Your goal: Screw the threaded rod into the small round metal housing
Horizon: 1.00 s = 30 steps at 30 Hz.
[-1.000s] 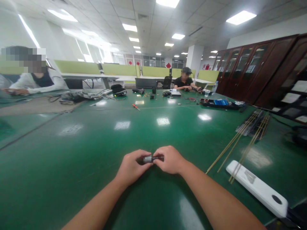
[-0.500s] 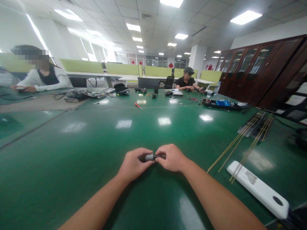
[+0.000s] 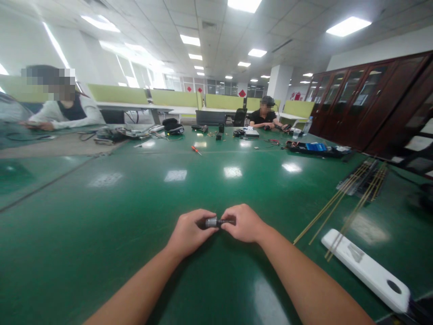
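A small cylindrical part point(image 3: 216, 222), silver at its left end and black along a thin shaft to the right, is held between both hands just above the green table point(image 3: 118, 212). My left hand point(image 3: 189, 232) is closed around the silver end. My right hand point(image 3: 244, 223) pinches the black shaft end. The hands nearly touch each other, and most of the part is hidden by the fingers.
A long white device point(image 3: 367, 269) lies at the right, with several thin brass rods point(image 3: 338, 203) running across it. A red screwdriver point(image 3: 195, 150), cables and tools lie far back. Two other people point(image 3: 265, 118) point(image 3: 64, 113) sit at the far side and left. Dark wooden cabinets point(image 3: 365, 99) line the right.
The hands and the part stay together in the same grip; the view has shifted slightly, nothing else has moved.
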Motion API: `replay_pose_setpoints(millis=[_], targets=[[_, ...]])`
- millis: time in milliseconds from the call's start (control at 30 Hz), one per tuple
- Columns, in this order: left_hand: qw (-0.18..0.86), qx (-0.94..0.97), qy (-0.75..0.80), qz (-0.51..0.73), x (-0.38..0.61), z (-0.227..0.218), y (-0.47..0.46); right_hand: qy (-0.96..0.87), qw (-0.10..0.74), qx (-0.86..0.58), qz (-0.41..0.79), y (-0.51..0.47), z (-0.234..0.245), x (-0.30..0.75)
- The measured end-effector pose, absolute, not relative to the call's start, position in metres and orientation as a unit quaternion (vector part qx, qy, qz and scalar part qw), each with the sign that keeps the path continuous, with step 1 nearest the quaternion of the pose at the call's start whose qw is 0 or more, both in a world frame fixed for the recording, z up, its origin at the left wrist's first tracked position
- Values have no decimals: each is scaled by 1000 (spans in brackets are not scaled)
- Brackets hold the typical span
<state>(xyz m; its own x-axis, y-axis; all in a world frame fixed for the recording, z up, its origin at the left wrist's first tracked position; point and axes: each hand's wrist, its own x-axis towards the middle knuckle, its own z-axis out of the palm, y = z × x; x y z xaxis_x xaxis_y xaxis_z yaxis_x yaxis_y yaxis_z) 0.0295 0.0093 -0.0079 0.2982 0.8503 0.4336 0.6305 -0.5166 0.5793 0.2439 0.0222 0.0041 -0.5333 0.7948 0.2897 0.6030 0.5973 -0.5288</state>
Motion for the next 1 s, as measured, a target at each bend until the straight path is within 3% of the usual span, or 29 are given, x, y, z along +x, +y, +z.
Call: replay_pose_setpoints(millis=[1000], targets=[[133,783,464,391,29,-8,11,-845,274,-423,182,25,1,247]])
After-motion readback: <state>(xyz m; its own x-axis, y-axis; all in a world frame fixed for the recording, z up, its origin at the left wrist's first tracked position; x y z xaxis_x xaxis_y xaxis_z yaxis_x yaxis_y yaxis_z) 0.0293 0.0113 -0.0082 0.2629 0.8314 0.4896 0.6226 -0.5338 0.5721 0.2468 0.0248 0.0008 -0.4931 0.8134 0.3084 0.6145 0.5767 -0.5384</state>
